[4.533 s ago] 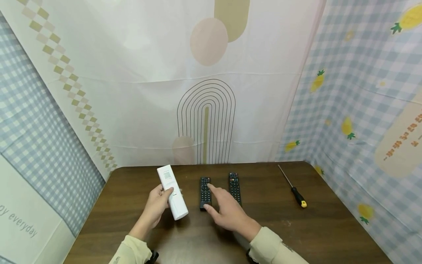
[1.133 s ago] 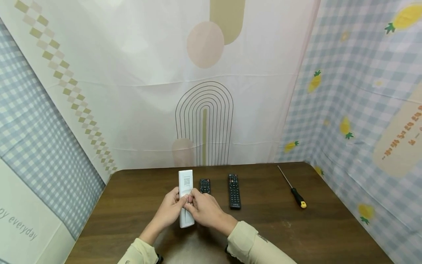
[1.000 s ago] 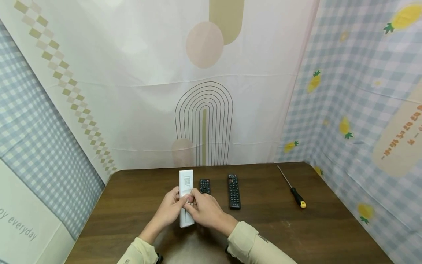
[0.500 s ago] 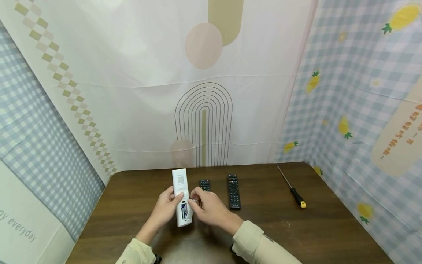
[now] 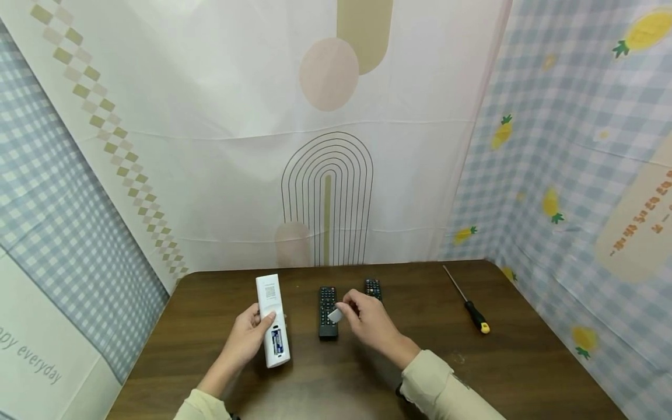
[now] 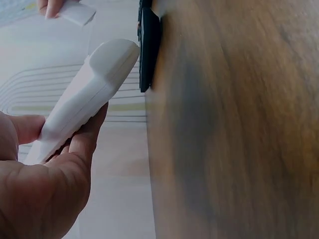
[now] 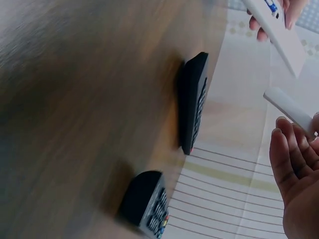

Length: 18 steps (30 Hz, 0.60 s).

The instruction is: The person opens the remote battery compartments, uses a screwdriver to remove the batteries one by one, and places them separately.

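My left hand [image 5: 245,335] grips a white remote control [image 5: 269,297], back side up, raised above the table. Its battery compartment [image 5: 277,342] is uncovered, with blue-and-silver batteries inside. The thumb lies on the back just above that opening. To the right, my right hand [image 5: 370,321] pinches the small white battery cover [image 5: 335,315] between thumb and fingers. In the head view the cover overlaps a black remote [image 5: 328,331] lying on the table. The right wrist view shows the cover [image 7: 289,105] held clear of the white remote [image 7: 281,37].
A second black remote [image 5: 373,287] lies behind my right hand, partly hidden by it. At the right, a screwdriver [image 5: 475,315] with a black and yellow handle rests on the brown wooden table [image 5: 420,326]. Patterned cloth [image 5: 236,192] hangs behind.
The battery cover has come off the white remote, baring the batteries. My right hand has carried it right, while my left hand has shifted the remote left.
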Tool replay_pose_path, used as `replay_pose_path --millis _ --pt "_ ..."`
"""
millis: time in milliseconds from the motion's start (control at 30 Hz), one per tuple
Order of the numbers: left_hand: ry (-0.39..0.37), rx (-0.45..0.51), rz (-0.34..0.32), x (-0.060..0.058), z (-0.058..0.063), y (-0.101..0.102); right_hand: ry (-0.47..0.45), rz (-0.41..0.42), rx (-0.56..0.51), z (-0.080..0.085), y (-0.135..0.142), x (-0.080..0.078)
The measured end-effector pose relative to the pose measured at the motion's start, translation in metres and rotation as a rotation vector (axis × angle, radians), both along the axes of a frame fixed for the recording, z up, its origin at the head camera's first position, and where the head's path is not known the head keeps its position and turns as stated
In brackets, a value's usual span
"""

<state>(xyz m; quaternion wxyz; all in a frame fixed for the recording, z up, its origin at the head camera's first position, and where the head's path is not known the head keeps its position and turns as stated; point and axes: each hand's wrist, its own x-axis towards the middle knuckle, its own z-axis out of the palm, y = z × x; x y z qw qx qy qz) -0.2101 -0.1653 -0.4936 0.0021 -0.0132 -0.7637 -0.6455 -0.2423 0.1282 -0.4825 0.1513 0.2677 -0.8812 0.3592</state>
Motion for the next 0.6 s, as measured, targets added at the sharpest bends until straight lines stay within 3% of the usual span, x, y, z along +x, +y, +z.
replay_pose_path --millis 333,600 --pt "-0.091 0.056 0.021 -0.006 0.000 -0.005 0.036 -0.003 0.062 0.000 0.003 0.004" --pt "-0.139 -0.067 0.092 -0.023 -0.009 -0.016 -0.004 0.005 -0.003 0.004 0.004 0.006"
